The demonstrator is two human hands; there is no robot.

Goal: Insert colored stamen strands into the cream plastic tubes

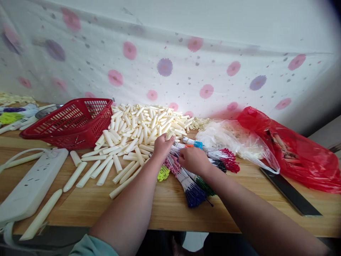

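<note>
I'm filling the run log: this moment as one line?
left hand: gripping cream tube; right hand: curled at bundles, contents hidden; basket: beside tubes

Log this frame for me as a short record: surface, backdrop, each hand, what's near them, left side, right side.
Surface: wooden table
Backdrop: floral sheet against the wall
Left hand: closed, apparently around a pale tube
Right hand: curled shut over the colour-tipped bundles; anything inside it is hidden
Beyond the hands: heap of cream tubes
Left side: red basket, white power strip
Right side: clear plastic bag, red plastic bag, dark flat bar
</note>
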